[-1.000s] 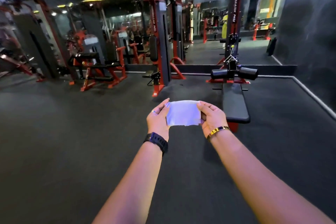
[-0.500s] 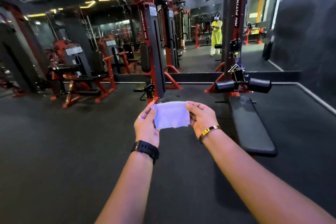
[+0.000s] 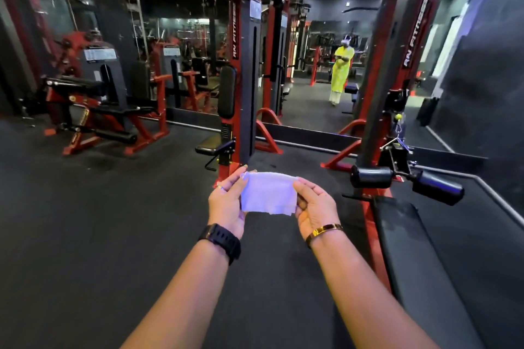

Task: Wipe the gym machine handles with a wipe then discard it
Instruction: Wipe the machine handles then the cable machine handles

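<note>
A white wipe (image 3: pixel 268 193) is stretched flat between my hands at mid-frame, above the dark floor. My left hand (image 3: pixel 226 204) pinches its left edge and my right hand (image 3: pixel 313 207) pinches its right edge. Just right of my hands stands a cable row machine with a tall black and red column (image 3: pixel 394 71), a metal handle attachment (image 3: pixel 395 144) hanging on its cable, and two black foam rollers (image 3: pixel 436 187). Its long black bench pad (image 3: pixel 419 258) runs toward me at the right.
A red and black weight-stack machine (image 3: pixel 241 79) with a small seat stands straight ahead. More red machines (image 3: pixel 93 110) fill the left. A wall mirror (image 3: pixel 317 71) behind shows a person in yellow. A dark wall (image 3: pixel 487 93) closes the right side. Black rubber floor (image 3: pixel 85 235) spreads at left.
I have walked closer to the machines, which now look larger and nearer. The bench pad has come alongside my right arm. Both hands keep holding the wipe as before.
</note>
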Action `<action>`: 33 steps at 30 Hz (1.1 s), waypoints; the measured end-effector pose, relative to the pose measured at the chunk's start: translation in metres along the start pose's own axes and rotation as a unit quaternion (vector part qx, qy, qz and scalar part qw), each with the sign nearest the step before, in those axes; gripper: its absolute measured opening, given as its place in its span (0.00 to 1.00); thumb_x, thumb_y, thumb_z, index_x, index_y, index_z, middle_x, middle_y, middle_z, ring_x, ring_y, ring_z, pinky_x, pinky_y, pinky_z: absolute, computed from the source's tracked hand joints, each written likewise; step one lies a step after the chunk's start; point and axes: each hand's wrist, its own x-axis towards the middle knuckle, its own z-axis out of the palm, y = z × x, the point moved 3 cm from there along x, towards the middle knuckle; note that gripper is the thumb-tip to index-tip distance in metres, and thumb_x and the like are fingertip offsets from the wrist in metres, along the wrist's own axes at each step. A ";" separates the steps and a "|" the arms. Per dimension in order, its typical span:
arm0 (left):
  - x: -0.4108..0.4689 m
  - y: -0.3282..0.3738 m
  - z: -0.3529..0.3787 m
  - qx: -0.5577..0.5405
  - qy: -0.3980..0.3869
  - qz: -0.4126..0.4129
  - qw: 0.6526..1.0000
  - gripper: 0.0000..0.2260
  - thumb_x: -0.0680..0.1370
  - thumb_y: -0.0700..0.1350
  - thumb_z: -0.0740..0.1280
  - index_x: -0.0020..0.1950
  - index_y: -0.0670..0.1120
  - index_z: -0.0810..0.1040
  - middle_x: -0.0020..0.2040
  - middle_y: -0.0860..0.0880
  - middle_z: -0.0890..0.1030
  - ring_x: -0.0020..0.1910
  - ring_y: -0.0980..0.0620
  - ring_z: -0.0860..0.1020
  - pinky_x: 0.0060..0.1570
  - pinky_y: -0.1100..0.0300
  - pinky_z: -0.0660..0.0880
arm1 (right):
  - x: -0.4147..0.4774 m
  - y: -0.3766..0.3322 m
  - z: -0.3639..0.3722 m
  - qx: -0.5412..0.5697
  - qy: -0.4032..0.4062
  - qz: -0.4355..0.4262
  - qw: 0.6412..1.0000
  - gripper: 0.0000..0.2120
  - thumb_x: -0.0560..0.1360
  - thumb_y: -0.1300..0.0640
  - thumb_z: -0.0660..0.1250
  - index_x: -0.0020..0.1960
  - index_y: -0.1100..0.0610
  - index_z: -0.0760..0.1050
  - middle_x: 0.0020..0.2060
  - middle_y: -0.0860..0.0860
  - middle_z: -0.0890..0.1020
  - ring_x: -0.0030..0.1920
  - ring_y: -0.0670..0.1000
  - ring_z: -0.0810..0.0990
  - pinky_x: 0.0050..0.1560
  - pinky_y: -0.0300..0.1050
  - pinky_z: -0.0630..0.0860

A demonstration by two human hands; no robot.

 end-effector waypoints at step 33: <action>0.873 -0.057 0.163 -0.019 -0.031 -0.073 0.997 0.06 0.77 0.35 0.66 0.50 0.44 0.79 0.45 0.44 0.84 0.43 0.49 0.82 0.50 0.50 0.79 | 0.833 0.055 0.247 -0.010 0.064 -0.034 0.997 0.08 0.74 0.68 0.65 0.40 0.57 0.77 0.34 0.53 0.80 0.27 0.45 0.79 0.25 0.38 0.74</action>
